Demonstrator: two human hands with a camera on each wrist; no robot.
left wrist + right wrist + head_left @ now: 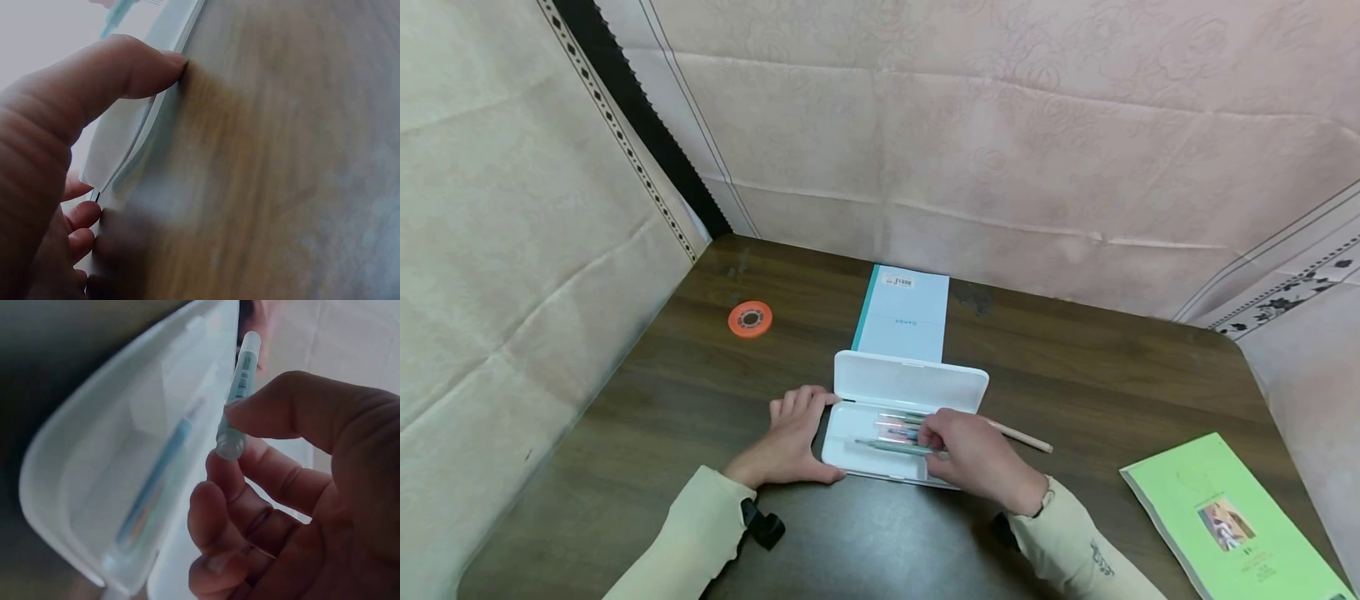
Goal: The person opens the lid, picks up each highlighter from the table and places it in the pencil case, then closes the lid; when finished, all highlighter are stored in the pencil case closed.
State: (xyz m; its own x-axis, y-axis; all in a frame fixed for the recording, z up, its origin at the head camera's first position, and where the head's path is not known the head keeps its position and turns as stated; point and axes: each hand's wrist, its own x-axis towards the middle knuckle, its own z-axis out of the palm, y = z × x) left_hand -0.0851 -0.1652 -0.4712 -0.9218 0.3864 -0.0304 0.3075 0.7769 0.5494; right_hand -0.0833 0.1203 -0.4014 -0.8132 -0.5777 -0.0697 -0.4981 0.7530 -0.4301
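Observation:
A white pencil case (865,457) lies on the table with its lid (910,379) raised at the back. My left hand (793,442) grips its left end, the thumb (147,69) at the front edge and the fingers around the far corner. Between thumb and fingertips, my right hand (981,458) pinches a pale green pen (242,381) with a white end, close over the case and pointing left. Several slim pens (898,429) lie inside, partly hidden by that hand; a blue one (156,481) shows in the right wrist view.
Behind the case is a light blue booklet (904,312). An orange disc (750,319) lies at the back left, a green book (1232,517) at the right. One beige stick (1022,436) reaches out right of the case. Cloth (925,150) hangs behind the table.

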